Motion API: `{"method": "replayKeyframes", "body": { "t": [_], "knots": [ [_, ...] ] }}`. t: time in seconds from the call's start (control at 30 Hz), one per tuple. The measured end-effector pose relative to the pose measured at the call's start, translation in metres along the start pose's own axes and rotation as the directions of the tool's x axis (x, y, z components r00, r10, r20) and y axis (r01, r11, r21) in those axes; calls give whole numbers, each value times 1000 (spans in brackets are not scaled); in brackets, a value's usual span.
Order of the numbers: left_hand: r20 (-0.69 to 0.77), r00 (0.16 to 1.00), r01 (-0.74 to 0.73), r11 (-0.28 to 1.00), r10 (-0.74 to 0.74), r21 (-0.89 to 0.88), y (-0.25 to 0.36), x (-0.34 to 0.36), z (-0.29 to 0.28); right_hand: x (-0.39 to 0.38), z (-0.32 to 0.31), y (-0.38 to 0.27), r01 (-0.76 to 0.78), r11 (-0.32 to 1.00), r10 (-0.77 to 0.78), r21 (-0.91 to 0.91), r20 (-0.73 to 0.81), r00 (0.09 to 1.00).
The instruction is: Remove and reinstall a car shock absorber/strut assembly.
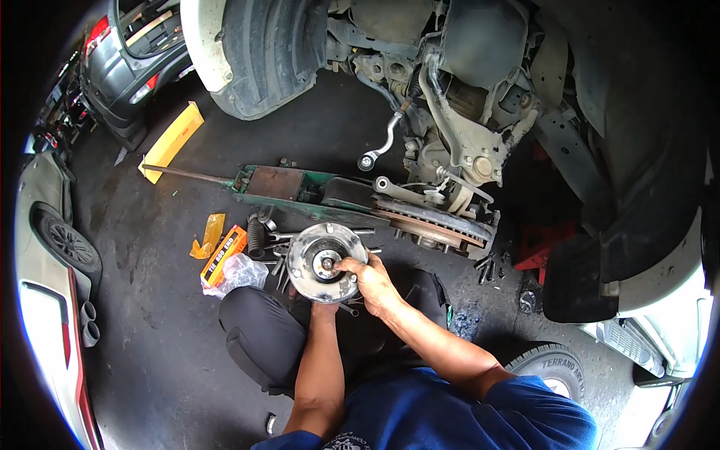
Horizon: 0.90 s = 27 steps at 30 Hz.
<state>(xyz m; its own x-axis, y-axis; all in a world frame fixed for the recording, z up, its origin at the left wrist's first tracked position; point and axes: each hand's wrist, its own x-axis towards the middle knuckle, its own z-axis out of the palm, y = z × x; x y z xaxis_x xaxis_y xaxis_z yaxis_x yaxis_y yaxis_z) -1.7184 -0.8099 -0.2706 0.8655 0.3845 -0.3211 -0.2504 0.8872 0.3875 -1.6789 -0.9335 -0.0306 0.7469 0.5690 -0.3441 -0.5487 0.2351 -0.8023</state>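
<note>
Between my knees stands a round, worn metal strut mount (304,281), its face tilted up, with a nut in the middle of its dark centre. My right hand (371,283) is closed over the mount's right edge, one finger or the thumb reaching to the central nut. From below, my left hand (325,308) goes under the mount; its fingers are hidden behind the disc. Several wrenches (358,232) and other metal tools lie on the floor just beyond and beside it.
An orange box (225,256), crumpled clear plastic (238,274) and a black ribbed boot (256,238) lie at left. Ahead, a green floor jack (277,186) reaches under a brake disc (431,225) and suspension arm (457,120). A tyre (551,367) is at lower right.
</note>
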Motion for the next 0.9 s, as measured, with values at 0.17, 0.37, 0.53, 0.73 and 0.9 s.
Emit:
{"method": "replayKeyframes", "body": {
  "t": [0.17,0.37,0.53,0.73,0.9],
  "knots": [
    [81,981,-180,983,177,34,-5,-13,52,-14,-26,5,138,988,-136,67,-32,990],
    [-145,982,-97,985,118,146,38,-45,108,-63,-48,-39,196,948,-189,252,-53,981],
    [-28,954,-275,905,300,324,70,-84,210,-109,-39,-76,344,861,-375,376,11,927],
    [275,859,-510,691,431,512,75,-102,311,-159,-67,-100,441,716,-528,541,8,849],
    [494,809,-580,577,319,576,60,-101,391,-180,-68,-132,725,507,-808,466,-34,588]
  ]
}}
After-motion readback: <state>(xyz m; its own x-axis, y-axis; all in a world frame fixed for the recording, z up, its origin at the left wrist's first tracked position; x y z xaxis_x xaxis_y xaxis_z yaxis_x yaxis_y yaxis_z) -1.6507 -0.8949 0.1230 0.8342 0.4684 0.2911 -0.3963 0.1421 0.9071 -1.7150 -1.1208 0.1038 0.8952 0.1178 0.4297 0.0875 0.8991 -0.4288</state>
